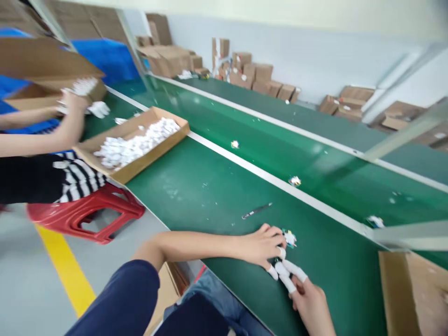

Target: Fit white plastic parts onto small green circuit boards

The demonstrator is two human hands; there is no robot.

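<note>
My left hand (pixel 264 246) reaches across the green work surface, with white covers on its thumb and a fingertip. My right hand (pixel 310 298) comes from the lower right, its thumb and finger also covered in white. Between the fingertips of both hands is a small white part (pixel 281 269) with a dark bit at its upper end; fingers partly hide it, and its exact kind is unclear. Just beyond my left fingers lies a small white piece with coloured bits (pixel 290 238). A thin dark pen-like tool (pixel 256 211) rests to the left of that.
A shallow cardboard tray (pixel 159 161) of white parts sits at the left. Beyond it, a co-worker's hand (pixel 73 105) is by an open box. Small assemblies (pixel 294 181) lie along the green belt (pixel 259 147). A cardboard box (pixel 397 294) stands at right; a metal post (pixel 416 240) juts in.
</note>
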